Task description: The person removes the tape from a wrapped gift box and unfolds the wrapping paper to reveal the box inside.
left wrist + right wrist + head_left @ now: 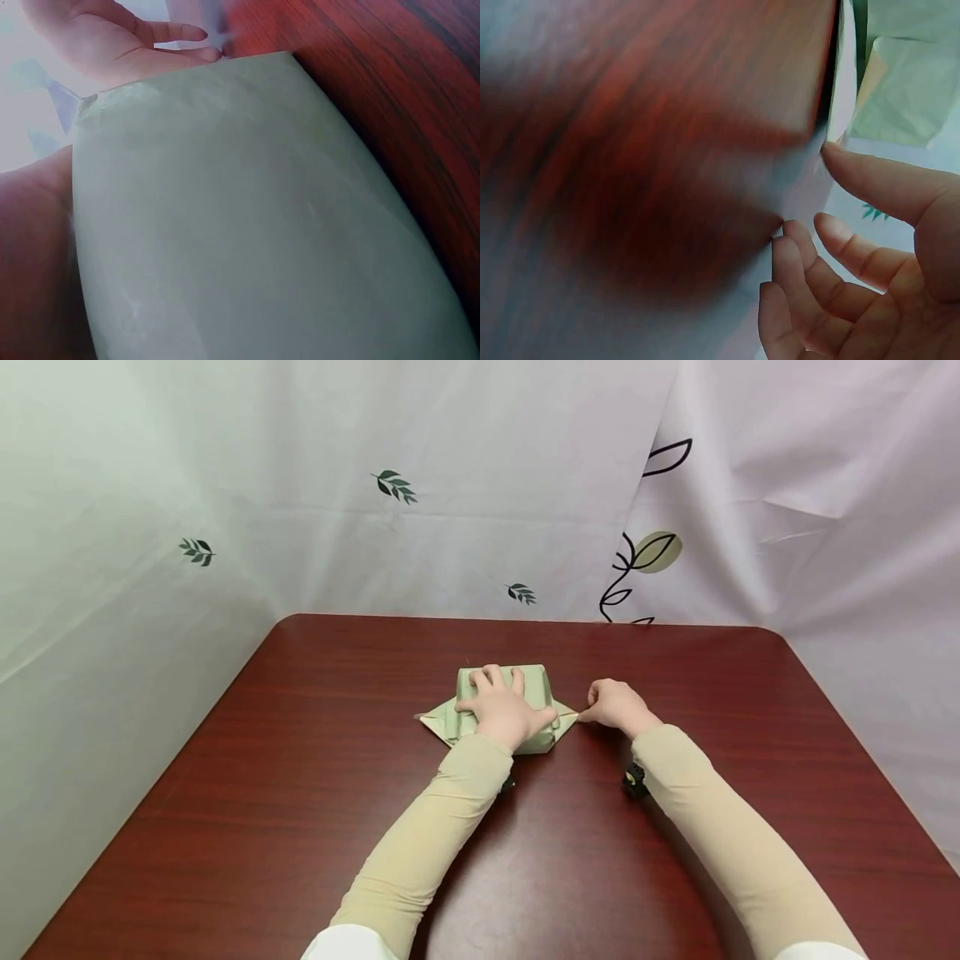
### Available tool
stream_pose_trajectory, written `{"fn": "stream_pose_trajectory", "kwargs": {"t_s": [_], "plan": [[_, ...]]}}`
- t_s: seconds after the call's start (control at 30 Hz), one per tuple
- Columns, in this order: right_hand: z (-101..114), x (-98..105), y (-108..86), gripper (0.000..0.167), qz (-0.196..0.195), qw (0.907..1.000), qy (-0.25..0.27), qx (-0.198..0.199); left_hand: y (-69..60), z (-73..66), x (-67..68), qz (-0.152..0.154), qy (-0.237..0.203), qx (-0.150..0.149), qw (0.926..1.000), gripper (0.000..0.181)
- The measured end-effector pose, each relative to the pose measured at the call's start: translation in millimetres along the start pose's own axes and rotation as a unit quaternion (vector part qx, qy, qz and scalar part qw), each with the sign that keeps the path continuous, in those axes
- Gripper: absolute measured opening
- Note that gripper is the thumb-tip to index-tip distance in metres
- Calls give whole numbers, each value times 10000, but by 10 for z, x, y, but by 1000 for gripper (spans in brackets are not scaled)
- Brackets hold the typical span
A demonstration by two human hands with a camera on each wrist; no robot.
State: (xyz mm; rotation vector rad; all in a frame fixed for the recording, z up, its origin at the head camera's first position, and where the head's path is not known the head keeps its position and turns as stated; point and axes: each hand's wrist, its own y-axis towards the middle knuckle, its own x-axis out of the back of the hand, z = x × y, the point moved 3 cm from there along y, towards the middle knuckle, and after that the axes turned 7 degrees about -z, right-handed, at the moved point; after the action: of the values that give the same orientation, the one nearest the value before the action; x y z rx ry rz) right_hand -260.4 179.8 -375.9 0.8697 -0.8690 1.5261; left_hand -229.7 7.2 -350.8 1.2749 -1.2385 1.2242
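A box-shaped parcel wrapped in pale green paper lies on the table, with a pointed folded paper flap at each end. My left hand rests on top of it, fingers spread and thumb out to the right. The left wrist view shows one smooth side of the parcel close up. At the tip of the right flap is my right hand. In the right wrist view its thumb touches that tip, while the other fingers are loosely bent and apart from the thumb. The left flap sticks out untouched.
The dark red wooden table has rounded far corners. White cloth with leaf prints hangs behind it and at both sides. A small black device sits under the right wrist.
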Motion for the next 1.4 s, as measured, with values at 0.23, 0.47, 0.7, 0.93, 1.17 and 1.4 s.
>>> {"fn": "stream_pose_trajectory", "kwargs": {"t_s": [0.23, 0.47, 0.7, 0.93, 1.17, 1.4], "plan": [[-107, 96, -20, 21, -183, 9998, -119, 0, 4, -7, -13, -6, 7, 16, 10000, 88], [-6, 137, -48, 24, -991, 9851, 707, 1218, -4, 1, -9, -20, 46, -24, 10000, 88], [206, 31, -131, 37, -1040, 9654, 994, 2176, -4, 8, -10, -91, 84, -208, 9997, 88], [349, -79, -191, 43, -763, 9545, 1011, 2700, -37, 121, -20, -168, -47, -615, 9980, 81], [360, -101, -207, 41, -661, 9523, 1172, 2739, -86, 326, 58, -15, -576, -1359, 9891, 67], [325, -109, -207, 43, -424, 9515, 1257, 2777, -135, 555, 96, -127, -1023, -2204, 9699, 50]]}}
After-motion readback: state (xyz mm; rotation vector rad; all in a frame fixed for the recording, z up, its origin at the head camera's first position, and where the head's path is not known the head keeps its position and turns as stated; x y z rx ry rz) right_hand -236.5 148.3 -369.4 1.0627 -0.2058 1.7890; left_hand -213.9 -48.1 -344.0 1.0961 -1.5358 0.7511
